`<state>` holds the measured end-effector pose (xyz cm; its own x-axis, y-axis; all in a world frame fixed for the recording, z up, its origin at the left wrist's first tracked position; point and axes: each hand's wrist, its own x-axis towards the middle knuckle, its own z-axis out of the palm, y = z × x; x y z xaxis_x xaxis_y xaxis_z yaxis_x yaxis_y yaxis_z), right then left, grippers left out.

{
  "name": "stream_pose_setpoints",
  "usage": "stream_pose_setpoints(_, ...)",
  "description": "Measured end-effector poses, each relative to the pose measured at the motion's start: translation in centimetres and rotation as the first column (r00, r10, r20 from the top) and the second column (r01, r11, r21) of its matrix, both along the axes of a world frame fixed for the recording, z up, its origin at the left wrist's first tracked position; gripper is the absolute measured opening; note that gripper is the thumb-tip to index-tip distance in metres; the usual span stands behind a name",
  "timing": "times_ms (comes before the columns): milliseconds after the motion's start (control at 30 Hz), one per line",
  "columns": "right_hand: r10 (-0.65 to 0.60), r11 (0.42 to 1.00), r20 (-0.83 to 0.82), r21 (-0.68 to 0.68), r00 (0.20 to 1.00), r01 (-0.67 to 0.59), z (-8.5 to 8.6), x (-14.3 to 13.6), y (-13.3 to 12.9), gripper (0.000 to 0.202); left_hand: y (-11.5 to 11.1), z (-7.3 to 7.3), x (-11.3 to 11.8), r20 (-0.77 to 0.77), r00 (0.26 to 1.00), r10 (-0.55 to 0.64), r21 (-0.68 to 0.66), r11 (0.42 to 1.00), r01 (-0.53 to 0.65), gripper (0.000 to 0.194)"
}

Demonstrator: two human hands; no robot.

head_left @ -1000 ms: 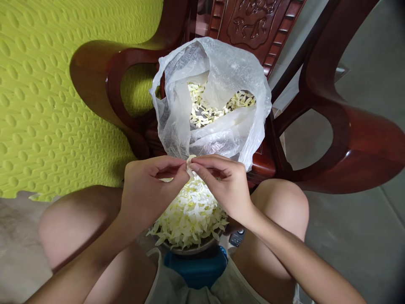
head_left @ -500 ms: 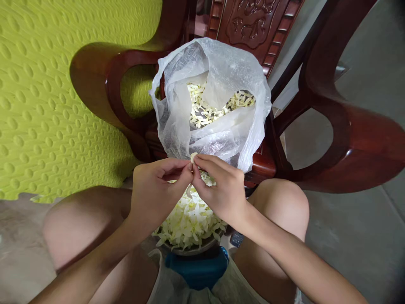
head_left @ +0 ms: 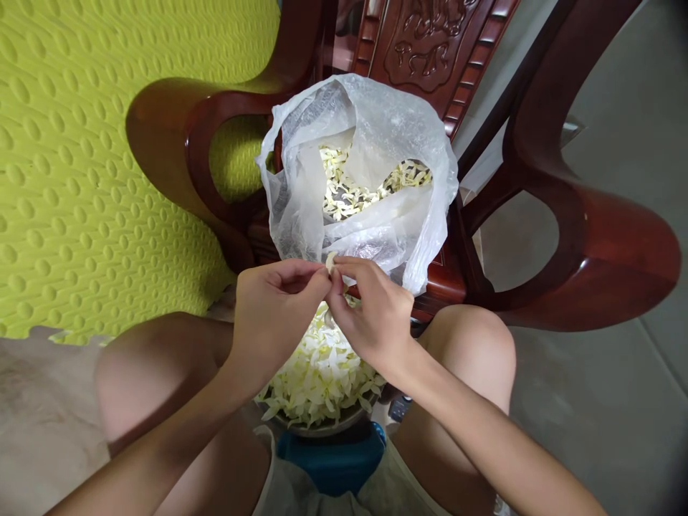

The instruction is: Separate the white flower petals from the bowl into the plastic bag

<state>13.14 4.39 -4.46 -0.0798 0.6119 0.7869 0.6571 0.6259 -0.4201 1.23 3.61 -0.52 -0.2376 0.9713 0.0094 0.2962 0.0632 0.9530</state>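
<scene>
A small pale petal (head_left: 330, 261) is pinched between my left hand (head_left: 274, 308) and my right hand (head_left: 373, 308), whose fingertips meet. Below them a round metal bowl (head_left: 327, 430) is heaped with white and yellow-green flowers (head_left: 322, 373), partly covered by the hands. Just beyond the fingertips an open white plastic bag (head_left: 398, 122) holds loose petals (head_left: 349, 201).
The bag rests on a carved dark red wooden chair (head_left: 456, 283) with curved armrests. At the left lies a yellow-green textured mat (head_left: 80, 179). A teal object (head_left: 330, 459) is below the bowl, and a dark remote-like item (head_left: 398, 408) lies beside it.
The view has shifted slightly. Both hands stay together at the same petal, which now stands more upright between the fingertips.
</scene>
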Motion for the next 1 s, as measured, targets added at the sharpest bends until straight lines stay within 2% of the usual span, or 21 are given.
stream_pose_setpoints(133,-0.016,0.973,-0.237,-0.226,0.971,-0.039,0.1,0.2,0.0,0.006,0.2,0.3,0.1,0.076,0.997,-0.003,-0.038,0.999,0.006,0.009)
stream_pose_setpoints(233,-0.020,0.957,-0.292,-0.283,0.956,-0.067,0.1,0.2,0.0,0.004,0.2,0.3,0.1,0.139,0.990,-0.014,-0.049,0.999,0.021,0.009)
stream_pose_setpoints(300,-0.006,0.965,-0.278,-0.253,0.961,-0.067,0.0,0.2,0.0,0.005,0.2,0.3,-0.1,0.155,0.987,-0.041,-0.028,0.999,0.045,0.009)
stream_pose_setpoints(433,0.028,0.989,-0.176,-0.138,0.984,-0.053,-0.3,0.2,0.0,0.009,0.0,0.0,-0.6,0.140,0.976,-0.169,-0.003,0.985,0.171,0.013)
stream_pose_setpoints(567,0.027,0.985,-0.120,-0.166,0.992,-0.047,-1.0,0.1,0.0,0.018,0.1,-0.2,-0.9,0.135,0.971,-0.199,-0.019,0.979,0.203,0.015)
stream_pose_setpoints(667,0.014,0.978,-0.119,-0.207,0.993,-0.038,-1.1,0.1,0.0,0.024,0.1,-0.3,-0.8,0.110,0.979,-0.171,-0.001,0.985,0.172,0.013)
stream_pose_setpoints(800,0.051,0.980,-0.075,-0.188,0.996,-0.065,-0.8,0.5,-0.1,0.022,0.1,-0.4,-0.9,0.082,0.988,-0.133,-0.025,0.991,0.135,0.011)
stream_pose_setpoints(900,0.040,0.996,0.019,-0.076,0.999,-0.038,-0.7,0.7,-0.1,0.015,0.1,-0.5,-0.9,0.051,0.994,-0.099,-0.077,0.992,0.103,0.011)
stream_pose_setpoints(1000,-0.011,0.992,0.065,0.126,0.998,0.003,-0.3,0.9,0.2,0.016,0.5,-0.6,-1.3,-0.070,0.997,-0.026,-0.070,0.997,0.021,0.010)
